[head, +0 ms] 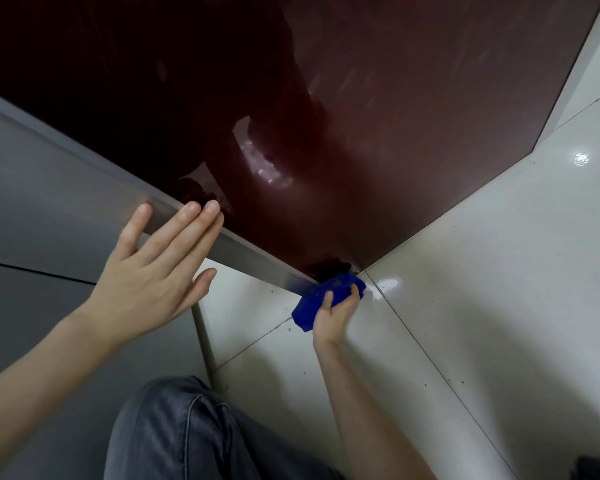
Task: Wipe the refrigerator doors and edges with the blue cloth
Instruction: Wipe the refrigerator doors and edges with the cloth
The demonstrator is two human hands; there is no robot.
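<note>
The glossy dark red refrigerator door (378,116) fills the top of the head view and reaches down to the floor. A silver edge strip (250,258) runs along its left side down to the bottom corner. My right hand (336,315) grips the bunched blue cloth (323,299) and presses it against the door's lowest corner, where the strip meets the floor. My left hand (153,271) is flat with fingers spread, its fingertips resting on the silver edge strip higher up.
A grey side panel (49,202) of the refrigerator lies to the left. Shiny white floor tiles (482,289) with dark specks spread to the right and below. My knee in grey jeans (187,434) is at the bottom centre.
</note>
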